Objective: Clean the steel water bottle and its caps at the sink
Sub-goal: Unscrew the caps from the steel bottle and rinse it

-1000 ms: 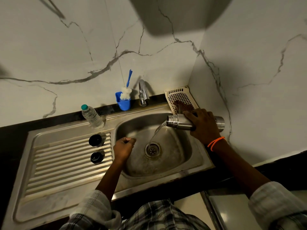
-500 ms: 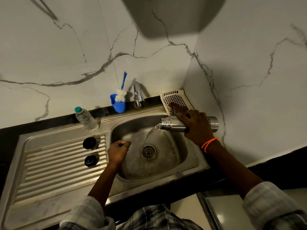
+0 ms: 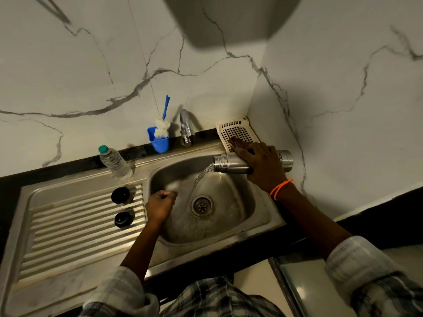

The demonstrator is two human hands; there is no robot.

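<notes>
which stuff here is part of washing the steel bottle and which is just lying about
In the job:
steel bottle, held on its side by the right hand, pouring water into the sink
two black caps on the drainboard
left hand, curled over the basin

Lying about:
plastic water bottle
blue brush in its cup
white basket
tap

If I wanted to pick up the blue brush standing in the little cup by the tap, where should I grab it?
Probably the thin blue handle of the brush, pinched from above with the fingers. It sticks up out of the cup, leaning slightly right, with free space around it. The white bristle head sits at the cup's rim, soft and likely wet, so it offers a poor grip.
</notes>
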